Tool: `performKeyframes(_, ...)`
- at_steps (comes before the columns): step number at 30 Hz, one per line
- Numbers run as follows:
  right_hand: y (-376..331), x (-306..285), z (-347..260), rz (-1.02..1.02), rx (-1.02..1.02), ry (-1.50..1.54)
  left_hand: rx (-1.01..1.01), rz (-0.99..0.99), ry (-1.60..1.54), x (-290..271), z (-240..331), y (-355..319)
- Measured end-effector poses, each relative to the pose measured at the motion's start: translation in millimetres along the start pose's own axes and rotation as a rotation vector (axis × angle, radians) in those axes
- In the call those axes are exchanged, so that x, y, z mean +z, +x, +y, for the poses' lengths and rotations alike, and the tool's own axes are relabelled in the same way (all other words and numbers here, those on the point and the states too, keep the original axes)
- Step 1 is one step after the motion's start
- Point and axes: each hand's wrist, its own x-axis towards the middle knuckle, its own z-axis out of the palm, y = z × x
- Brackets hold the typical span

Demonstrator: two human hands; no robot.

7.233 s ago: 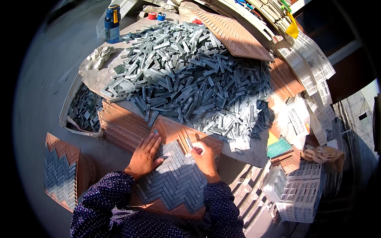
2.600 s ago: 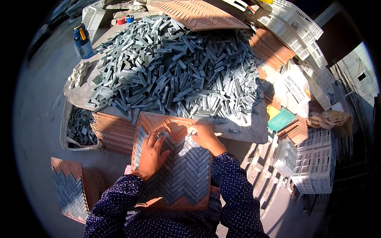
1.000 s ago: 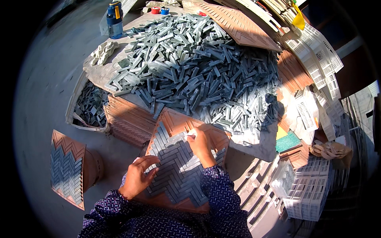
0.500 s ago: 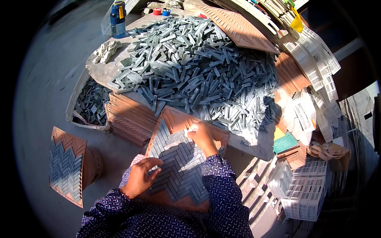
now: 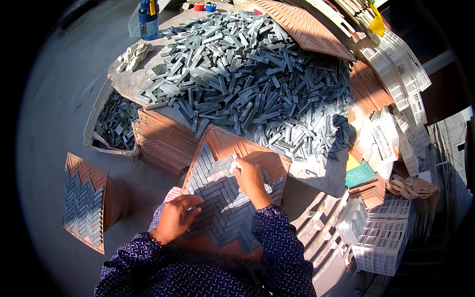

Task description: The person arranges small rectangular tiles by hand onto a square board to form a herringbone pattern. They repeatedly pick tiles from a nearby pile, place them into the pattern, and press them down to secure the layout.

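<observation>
In front of me is a terracotta-coloured grooved tray (image 5: pixel 272 159), tilted up. Narrow grey stone strips (image 5: pixel 213 199) fill much of it in a herringbone pattern, while bare grooves show along its far end. My right hand (image 5: pixel 251 182) is at the upper middle of the pattern, thumb and forefinger closed together; whatever they pinch is hidden. A pale strip (image 5: pixel 220 169) lies beside those fingertips. Over the tray's left edge, my left hand (image 5: pixel 175 219) hovers with thumb and fingers apart, holding nothing.
Beyond the tray, a large heap of loose grey strips (image 5: pixel 232 79) covers a stone slab. Stacked terracotta trays (image 5: pixel 161 141) stand at its left, near a bin of chips (image 5: pixel 116 121). Another filled tray (image 5: pixel 84 203) sits far left. White plastic crates (image 5: pixel 383 237) stand right; a blue bottle (image 5: pixel 148 20) stands at the back.
My right hand has shifted slightly down over the pattern, its fingers now closer to the surface. My left hand has barely moved. The view has tilted a little.
</observation>
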Motion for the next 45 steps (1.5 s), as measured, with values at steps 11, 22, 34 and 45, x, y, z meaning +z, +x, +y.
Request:
performKeyframes(11, -9.4, 15.1, 7.8, 0.173, 0.025, -0.017, 0.036, 0.017, 0.001, 0.0, -0.7, -3.3)
performKeyframes(22, -67.5, 52.0, -13.1, 0.094, -0.178, -0.37, 0.158, -0.068, 0.048, 17.1, 9.2, 9.7)
performKeyframes(34, -68.9, 8.2, -11.2, 0.134, -0.116, 0.074, 0.261, -0.088, 0.117, 20.4, 12.9, 49.1)
performKeyframes(45, -50.2, 16.4, -0.9, 0.388, 0.12, -0.047, 0.529, -0.066, 0.66, 58.8, -48.5, 114.1)
